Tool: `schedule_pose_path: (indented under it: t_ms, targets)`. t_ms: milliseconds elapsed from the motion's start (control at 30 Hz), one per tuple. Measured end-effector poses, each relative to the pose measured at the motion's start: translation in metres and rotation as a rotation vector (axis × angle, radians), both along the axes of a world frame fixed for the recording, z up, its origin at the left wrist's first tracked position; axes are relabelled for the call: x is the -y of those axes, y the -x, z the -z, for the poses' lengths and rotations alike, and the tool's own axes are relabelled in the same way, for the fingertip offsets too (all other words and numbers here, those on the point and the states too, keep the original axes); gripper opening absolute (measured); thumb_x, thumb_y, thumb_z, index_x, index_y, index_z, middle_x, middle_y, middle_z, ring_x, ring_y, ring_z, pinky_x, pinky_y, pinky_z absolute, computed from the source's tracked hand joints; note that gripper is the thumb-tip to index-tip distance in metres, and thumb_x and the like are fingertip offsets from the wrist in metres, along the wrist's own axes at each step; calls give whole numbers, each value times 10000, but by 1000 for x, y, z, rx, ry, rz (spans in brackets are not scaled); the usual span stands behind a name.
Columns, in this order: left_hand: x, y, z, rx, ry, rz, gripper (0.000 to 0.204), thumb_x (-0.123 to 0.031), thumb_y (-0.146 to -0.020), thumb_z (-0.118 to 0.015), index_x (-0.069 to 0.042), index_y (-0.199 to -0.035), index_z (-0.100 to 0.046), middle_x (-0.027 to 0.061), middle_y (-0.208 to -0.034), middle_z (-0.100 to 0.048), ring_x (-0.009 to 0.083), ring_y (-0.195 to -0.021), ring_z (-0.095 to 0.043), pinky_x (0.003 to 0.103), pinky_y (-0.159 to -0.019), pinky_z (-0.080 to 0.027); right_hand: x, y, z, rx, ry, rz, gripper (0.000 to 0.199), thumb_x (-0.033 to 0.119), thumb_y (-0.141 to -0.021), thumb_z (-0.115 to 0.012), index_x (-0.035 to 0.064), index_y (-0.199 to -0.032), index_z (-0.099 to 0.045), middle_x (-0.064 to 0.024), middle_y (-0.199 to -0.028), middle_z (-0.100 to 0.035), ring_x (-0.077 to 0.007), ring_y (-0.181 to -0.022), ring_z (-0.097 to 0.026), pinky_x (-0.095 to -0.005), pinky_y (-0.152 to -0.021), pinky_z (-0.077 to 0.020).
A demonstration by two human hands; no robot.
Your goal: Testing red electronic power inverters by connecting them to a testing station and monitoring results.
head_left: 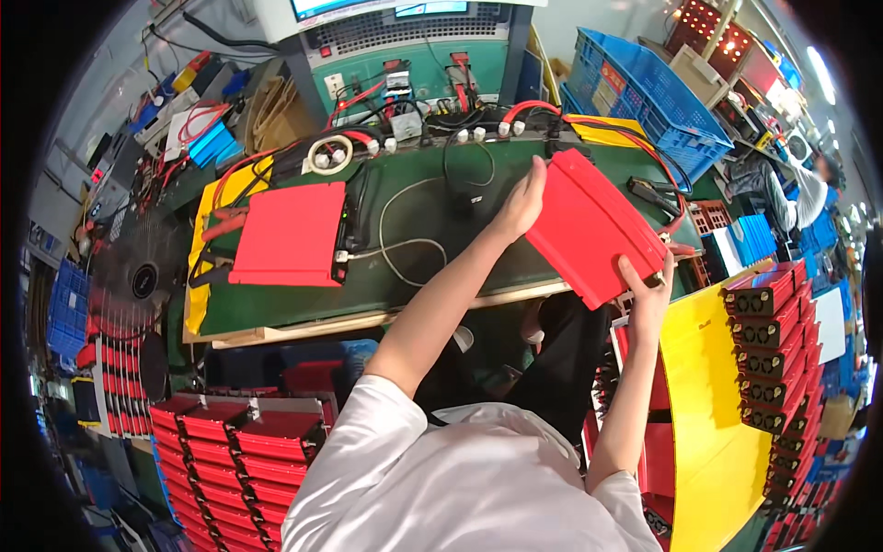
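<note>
Between my two hands, a flat red power inverter (596, 225) is held tilted over the right part of the green workbench. My left hand (522, 204) presses against its upper left edge, fingers stretched along the side. Around the lower right end, my right hand (649, 296) grips it, with the thumb on the top face. A second red inverter (290, 235) lies flat on the bench to the left, a white plug and cable (377, 252) at its right end. Clamps with red handles (225, 224) sit beside its left edge.
A test cabinet (414, 69) with screens stands behind the green bench top (276, 311). Red and black cables cross its back. A blue crate (635, 97) is at the back right. Stacked red inverters stand lower left (239, 460) and right (773, 345), near a yellow board (708, 405).
</note>
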State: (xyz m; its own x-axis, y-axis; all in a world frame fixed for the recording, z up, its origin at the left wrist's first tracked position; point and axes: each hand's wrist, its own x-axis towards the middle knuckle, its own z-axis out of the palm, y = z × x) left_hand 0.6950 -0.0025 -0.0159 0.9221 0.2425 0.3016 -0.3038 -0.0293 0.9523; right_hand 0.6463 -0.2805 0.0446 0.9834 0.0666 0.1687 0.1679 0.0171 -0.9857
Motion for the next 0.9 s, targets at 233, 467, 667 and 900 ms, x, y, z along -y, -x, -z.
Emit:
schedule_pose_path:
  t_ms: [233,467,667,900]
  targets:
    - [24,27,-23,-192,-68,107,861,-674,-1132,-248,47,-1463,-584,241,-1516,-596,351,-1471,-517,414,-1221,-379,34,52,-18,216,73,293,725,54,-827,-930,-34,-1444,-559,-129,-1295,-678,-217,-1156,-678,-365,-1024,-537]
    - [34,7,-31,56,-609,296,297,-289,-1091,-623,-52,-1222,-747,124,-1127,-792,266,-1006,-761,404,-899,-583,196,132,-23,322,-182,642,727,173,-932,-811,-9,-1555,-483,-188,-1442,-614,-310,-1250,-647,-476,-1036,-572]
    - [82,-27,-87,112,-815,267,281,-306,-1044,-646,-86,-1151,-783,157,-1052,-788,322,-955,-767,424,-852,-592,256,234,-90,676,-299,1211,694,339,-984,-744,33,-1562,-513,-211,-1569,-525,-366,-1395,-570,-536,-1053,-573]
    - [63,-48,-6,199,-905,17,244,-317,-1050,-671,-120,-1157,-765,99,-945,-779,340,-982,-736,462,-841,-575,284,287,-116,908,-348,1654,483,104,-985,-711,-22,-1445,-638,-235,-1476,-602,-357,-1289,-643,-446,-997,-600]
